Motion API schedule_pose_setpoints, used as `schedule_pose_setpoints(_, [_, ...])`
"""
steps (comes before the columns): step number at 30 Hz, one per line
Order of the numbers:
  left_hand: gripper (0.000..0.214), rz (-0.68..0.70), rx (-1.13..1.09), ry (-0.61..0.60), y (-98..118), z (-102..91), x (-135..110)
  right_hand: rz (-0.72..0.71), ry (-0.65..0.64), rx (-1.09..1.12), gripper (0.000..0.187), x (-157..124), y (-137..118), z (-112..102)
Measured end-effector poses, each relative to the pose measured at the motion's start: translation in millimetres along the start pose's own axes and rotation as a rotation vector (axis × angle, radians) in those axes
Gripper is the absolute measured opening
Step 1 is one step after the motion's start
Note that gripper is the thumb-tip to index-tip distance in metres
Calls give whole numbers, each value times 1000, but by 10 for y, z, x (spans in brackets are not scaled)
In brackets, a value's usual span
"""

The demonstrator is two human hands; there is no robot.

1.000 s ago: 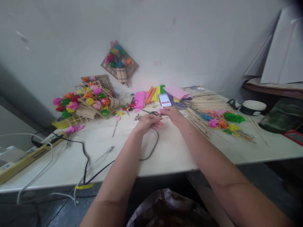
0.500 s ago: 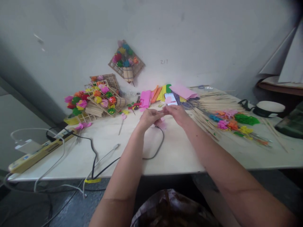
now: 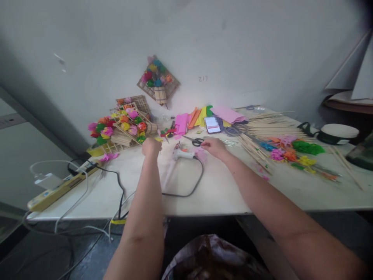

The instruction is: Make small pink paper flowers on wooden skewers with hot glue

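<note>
My left hand (image 3: 151,147) is out at the left of the table's middle, closed into a fist beside the wooden flower racks (image 3: 125,128); what it grips is hidden. My right hand (image 3: 214,147) rests low on the table with its fingers pinched on a small pink paper piece (image 3: 201,154). A white glue gun (image 3: 182,154) lies between the hands, its black cord (image 3: 192,186) looping toward me. Black-handled scissors (image 3: 194,140) lie just behind it.
A phone (image 3: 212,124) and coloured paper sheets (image 3: 201,115) lie at the back. Bamboo sticks (image 3: 262,128) and paper flowers (image 3: 288,151) cover the right side. A power strip (image 3: 58,188) with cables sits on the left. A flower frame (image 3: 159,81) hangs on the wall.
My hands have parted. The left hand moved left toward the flower racks, while the right stayed with the pink piece. The glue gun is now uncovered between them.
</note>
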State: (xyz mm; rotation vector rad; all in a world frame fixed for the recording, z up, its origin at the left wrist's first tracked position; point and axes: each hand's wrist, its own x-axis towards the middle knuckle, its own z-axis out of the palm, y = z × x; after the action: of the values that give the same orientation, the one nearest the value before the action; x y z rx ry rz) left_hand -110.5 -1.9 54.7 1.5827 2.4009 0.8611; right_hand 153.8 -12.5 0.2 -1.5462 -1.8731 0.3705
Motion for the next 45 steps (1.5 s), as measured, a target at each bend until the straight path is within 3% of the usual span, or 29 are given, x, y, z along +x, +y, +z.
schedule_pose_setpoints(4, [28, -116, 105, 39, -193, 52, -11, 4, 9, -127, 20, -3, 0, -6])
schedule_pose_setpoints(8, [29, -145, 116, -13, -301, 118, -30, 28, 10, -157, 21, -8, 24, -30])
schedule_pose_setpoints(19, [40, -148, 192, -69, -294, 46, -90, 75, -18, -207, 22, 16, 94, -6])
schedule_pose_setpoints(23, [40, -155, 199, -17, -255, -10, -117, 15, -64, -242, 25, 27, 99, 23])
schedule_pose_setpoints(27, [30, -107, 157, 54, -98, -36, -159, -102, -93, -318, 27, 39, 104, 55])
schedule_pose_setpoints(32, [24, 74, 64, 40, 284, 26, -273, -186, -90, -424, 29, 51, 80, 86])
schedule_pose_setpoints(39, [26, 278, -33, 38, 705, 196, -455, -208, -61, -479, 26, 47, 22, 127])
schedule_pose_setpoints(42, [26, 315, -105, 36, 771, 311, -535, -45, 25, -291, 23, 74, 52, 130])
schedule_pose_setpoints(45, [24, 413, -185, 64, 784, 487, -609, 117, 150, 170, 20, 104, 72, 109])
